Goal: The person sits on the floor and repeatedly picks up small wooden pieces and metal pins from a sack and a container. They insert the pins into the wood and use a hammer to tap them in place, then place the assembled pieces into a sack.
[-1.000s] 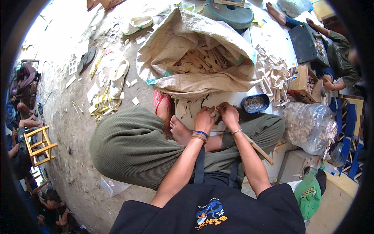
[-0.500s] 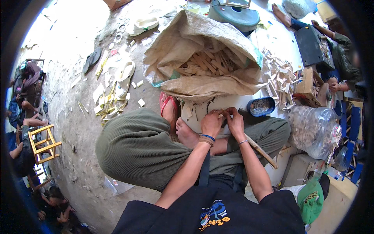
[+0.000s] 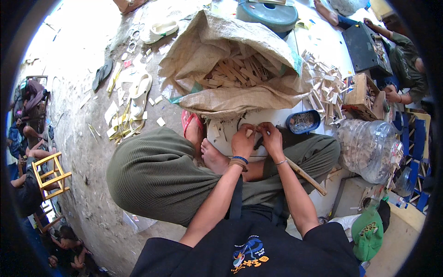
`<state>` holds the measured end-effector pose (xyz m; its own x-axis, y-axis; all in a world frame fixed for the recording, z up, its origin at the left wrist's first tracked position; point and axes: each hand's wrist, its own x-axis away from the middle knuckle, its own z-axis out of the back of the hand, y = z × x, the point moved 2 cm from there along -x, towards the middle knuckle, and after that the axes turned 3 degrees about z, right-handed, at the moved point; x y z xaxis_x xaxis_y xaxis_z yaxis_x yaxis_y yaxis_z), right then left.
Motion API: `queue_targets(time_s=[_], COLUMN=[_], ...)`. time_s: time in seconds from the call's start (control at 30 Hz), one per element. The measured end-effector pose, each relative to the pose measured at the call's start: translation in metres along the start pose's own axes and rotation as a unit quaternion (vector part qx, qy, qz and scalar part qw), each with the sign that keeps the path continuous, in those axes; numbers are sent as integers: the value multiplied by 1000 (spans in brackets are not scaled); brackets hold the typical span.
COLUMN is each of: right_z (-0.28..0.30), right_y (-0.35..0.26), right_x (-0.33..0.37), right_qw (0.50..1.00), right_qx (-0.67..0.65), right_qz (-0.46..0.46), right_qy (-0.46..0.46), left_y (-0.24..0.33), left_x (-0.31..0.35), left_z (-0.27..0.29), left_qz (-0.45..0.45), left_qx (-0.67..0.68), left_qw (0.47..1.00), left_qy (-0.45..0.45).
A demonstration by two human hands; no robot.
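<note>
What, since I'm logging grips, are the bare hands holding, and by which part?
The bare left hand holds a small, pale, wood-coloured piece; the gripped part is hidden. Whether the right hand grips anything cannot be told.

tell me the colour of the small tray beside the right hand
The tray is dark blue, seen best in the head view.

Small pale piece, wood-coloured, pinched in the fingertips of the left hand, a little right of frame centre and slightly above mid-height. Light tan face shows; fingers cover much of it, so full outline and exact tilt unclear.
</note>
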<state>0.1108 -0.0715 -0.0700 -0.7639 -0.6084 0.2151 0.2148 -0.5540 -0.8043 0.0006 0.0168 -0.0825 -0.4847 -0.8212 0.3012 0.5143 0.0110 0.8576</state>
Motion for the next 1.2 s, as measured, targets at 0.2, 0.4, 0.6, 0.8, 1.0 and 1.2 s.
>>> queue_targets(time_s=[0.2,0.4,0.6,0.8,1.0,1.2], right_z=[1,1,7,6,2,0], right_y=[2,3,-8,-5,4,11], right_x=[3,0,-1,-4,-4,-3], right_qw=[996,998,996,995,996,996], right_qx=[71,67,26,52,65,84], right_qz=[53,12,-74,-71,-50,4], right_qy=[23,-2,-33,-40,-21,-2], left_y=[-3,-5,-7,-6,-8,-7], left_x=[-2,0,-1,0,-1,1], left_z=[-1,-1,-4,-5,-6,-5], left_qz=[-10,16,28,20,13,8], left_qx=[-10,-6,-16,-26,-22,-26], left_qw=[1000,1000,999,999,999,999], left_qy=[16,-16,-36,-21,-27,-35])
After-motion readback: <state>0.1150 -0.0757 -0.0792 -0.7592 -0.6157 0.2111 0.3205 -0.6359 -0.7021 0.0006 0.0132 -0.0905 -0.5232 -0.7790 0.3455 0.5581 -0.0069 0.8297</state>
